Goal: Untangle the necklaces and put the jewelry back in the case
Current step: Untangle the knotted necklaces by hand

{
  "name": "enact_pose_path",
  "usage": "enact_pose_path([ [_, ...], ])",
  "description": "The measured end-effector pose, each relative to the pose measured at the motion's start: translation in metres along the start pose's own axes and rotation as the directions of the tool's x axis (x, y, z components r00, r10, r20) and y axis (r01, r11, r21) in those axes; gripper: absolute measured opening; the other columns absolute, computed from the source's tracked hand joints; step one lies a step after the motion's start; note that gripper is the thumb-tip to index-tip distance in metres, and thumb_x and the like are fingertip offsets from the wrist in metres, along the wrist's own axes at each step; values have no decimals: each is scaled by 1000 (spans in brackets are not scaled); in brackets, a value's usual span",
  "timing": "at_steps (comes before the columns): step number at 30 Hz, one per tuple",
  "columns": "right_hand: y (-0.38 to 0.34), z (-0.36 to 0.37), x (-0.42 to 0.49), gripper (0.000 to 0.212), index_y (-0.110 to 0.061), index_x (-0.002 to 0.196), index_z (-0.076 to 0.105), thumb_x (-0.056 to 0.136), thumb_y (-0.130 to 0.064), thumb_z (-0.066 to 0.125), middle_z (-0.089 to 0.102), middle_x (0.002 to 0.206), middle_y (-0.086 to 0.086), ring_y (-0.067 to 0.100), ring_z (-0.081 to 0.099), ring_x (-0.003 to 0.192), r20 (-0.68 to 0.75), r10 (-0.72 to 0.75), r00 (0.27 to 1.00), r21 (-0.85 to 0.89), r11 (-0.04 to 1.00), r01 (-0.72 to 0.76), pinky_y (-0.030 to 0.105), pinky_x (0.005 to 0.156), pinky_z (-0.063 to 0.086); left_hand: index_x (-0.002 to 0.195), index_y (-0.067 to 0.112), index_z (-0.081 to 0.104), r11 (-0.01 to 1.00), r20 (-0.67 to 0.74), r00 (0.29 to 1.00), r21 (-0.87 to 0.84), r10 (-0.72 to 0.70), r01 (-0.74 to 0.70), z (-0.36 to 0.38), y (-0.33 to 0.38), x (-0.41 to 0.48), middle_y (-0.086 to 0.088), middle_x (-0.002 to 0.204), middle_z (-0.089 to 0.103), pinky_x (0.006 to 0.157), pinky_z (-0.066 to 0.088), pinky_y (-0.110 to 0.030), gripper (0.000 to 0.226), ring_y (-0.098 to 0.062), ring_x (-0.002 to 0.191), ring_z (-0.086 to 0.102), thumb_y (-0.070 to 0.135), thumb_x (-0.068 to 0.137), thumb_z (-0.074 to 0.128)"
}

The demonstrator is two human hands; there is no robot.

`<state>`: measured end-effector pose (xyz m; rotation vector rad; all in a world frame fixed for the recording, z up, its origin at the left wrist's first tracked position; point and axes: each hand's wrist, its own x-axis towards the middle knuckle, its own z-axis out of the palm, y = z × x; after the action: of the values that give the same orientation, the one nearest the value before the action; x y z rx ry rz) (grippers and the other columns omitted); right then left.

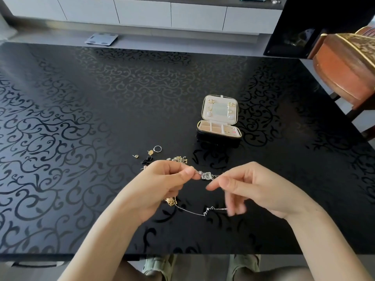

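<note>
The chain [216,176] runs sideways between the hands: the left hand [162,179] pinches it just beside the pendant [206,175], while the right hand's [253,185] grip is too blurred to tell.

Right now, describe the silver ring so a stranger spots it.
On the black patterned table, look left of the open jewelry case, slightly nearer. The ring lies there. It is the only open silver circle; the stud and gold earring beside it are solid.

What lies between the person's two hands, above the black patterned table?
In the head view, a clear-pendant silver necklace spans the gap, pinched by the left hand and reaching the right hand.
</note>
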<state>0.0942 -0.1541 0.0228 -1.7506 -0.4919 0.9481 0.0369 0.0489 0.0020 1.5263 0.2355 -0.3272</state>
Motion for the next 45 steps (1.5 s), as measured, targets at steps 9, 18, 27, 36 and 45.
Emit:
enact_pose_path([
  [9,2,19,11,21,-32,100,71,85,-34,57,74,76,-1,16,71,66,-232,-140,963,-75,989,126,21,73,55,81,14,74,999,-43,998,20,47,-46,3,-1,1,10,50,35,48,27,-14,21,-4,45,30,31,76,63],
  [18,5,33,17,3,-31,77,70,77,-29,67,67,81,-15,10,62,74,-426,-350,834,-414,895,164,24,62,46,75,30,72,946,-155,975,307,160,-106,8,-6,0,-7,57,44,58,34,-18,9,-10,55,37,34,82,68],
  [27,7,26,17,11,-32,78,69,73,-31,60,67,85,-12,9,58,72,-456,-320,831,-333,927,174,17,61,41,77,26,70,959,-159,972,253,171,-127,4,-7,0,-3,60,32,60,32,-30,9,-19,59,31,28,84,66],
  [36,8,30,20,8,-33,78,72,81,-34,65,65,83,-19,9,55,83,-401,-392,828,-500,851,161,8,69,34,75,24,70,958,-133,970,232,203,-169,7,-7,0,4,56,32,60,29,-34,14,-20,60,31,28,86,63],
  [45,5,33,20,5,-29,72,71,77,-32,70,64,71,-19,1,53,70,-361,-323,875,-381,908,178,8,63,36,74,27,69,950,-100,971,247,219,-189,5,-7,1,1,60,44,58,31,-30,16,-15,59,36,31,86,61],
])
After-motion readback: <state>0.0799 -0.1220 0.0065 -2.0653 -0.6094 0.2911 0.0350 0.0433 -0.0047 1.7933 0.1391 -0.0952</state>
